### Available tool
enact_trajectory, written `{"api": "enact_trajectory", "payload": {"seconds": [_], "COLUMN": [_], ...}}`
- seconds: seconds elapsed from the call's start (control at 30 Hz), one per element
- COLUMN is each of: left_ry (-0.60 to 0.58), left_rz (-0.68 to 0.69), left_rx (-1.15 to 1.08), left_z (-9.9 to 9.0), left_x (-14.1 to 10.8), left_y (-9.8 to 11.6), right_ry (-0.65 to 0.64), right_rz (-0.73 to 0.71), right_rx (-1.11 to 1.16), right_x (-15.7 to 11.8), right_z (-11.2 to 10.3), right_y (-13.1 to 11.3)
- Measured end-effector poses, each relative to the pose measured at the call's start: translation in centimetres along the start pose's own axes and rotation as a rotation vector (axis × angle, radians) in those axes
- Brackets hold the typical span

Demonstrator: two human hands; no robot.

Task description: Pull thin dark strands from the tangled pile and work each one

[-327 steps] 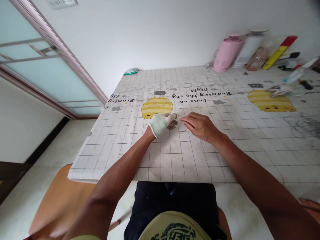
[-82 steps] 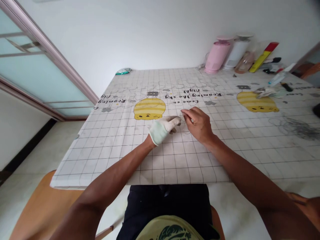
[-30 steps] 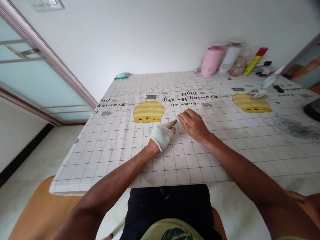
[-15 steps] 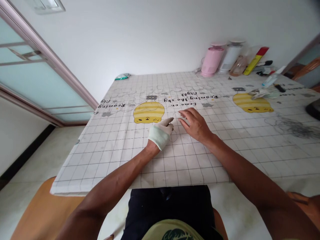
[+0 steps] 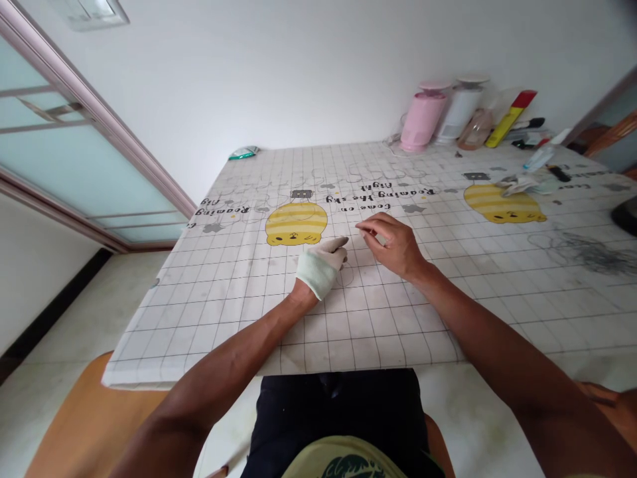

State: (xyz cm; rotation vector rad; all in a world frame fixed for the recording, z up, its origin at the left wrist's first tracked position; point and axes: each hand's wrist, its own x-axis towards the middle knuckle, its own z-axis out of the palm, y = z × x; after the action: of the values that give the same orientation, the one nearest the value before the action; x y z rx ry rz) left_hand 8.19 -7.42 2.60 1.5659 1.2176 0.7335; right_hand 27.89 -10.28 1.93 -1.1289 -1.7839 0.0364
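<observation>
My left hand (image 5: 323,262), in a white glove with a pale green cuff, rests on the checked tablecloth (image 5: 239,292). Its fingers are curled together, the index finger pointing right. A faint loop of thin wire (image 5: 347,275) comes out beside the gloved fingers, which seem closed on it. Just to the right, my bare right hand (image 5: 393,245) is raised slightly, thumb and fingertips brought together in a pinch. Whatever lies between those fingertips is too fine to make out. Beyond both hands, curly thin wire pieces (image 5: 368,175) lie in a row on the cloth.
On the right lies a tangle of thin wire (image 5: 597,253), with a crumpled glove (image 5: 530,184) behind it. Along the wall stand a pink cylindrical device (image 5: 423,121), a white one (image 5: 460,113), a bottle (image 5: 476,131) and a yellow-red box (image 5: 511,119). A green packet (image 5: 243,153) lies far left.
My right hand's fingers have drawn closer together into a pinch, and its wrist has turned a little. My left hand has stayed nearly in place.
</observation>
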Motion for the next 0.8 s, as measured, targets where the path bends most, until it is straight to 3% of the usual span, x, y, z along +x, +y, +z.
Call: {"api": "enact_trajectory", "payload": {"seconds": [0.17, 0.23, 0.43, 0.57, 0.8], "left_ry": [0.048, 0.046, -0.029, -0.039, -0.154], "left_rz": [-0.032, -0.029, 0.073, 0.089, 0.047], "left_rx": [-0.188, -0.191, -0.001, 0.071, -0.095], "left_z": [-0.3, -0.3, -0.3, -0.1, -0.5], "left_x": [0.4, 0.5, 0.9, 1.2, 0.8], "left_y": [0.4, 0.3, -0.5, -0.9, -0.2], "right_ry": [-0.011, -0.056, -0.061, -0.041, 0.000], "right_rz": [0.424, 0.524, 0.593, 0.600, 0.680], "right_rx": [0.363, 0.511, 0.664, 0.673, 0.847], "right_x": [0.0, -0.2, -0.2, -0.3, -0.4], "right_z": [-0.1, 0.6, 3.2, 3.6, 3.1], "right_y": [-0.8, -0.9, -1.6, -1.7, -0.6]}}
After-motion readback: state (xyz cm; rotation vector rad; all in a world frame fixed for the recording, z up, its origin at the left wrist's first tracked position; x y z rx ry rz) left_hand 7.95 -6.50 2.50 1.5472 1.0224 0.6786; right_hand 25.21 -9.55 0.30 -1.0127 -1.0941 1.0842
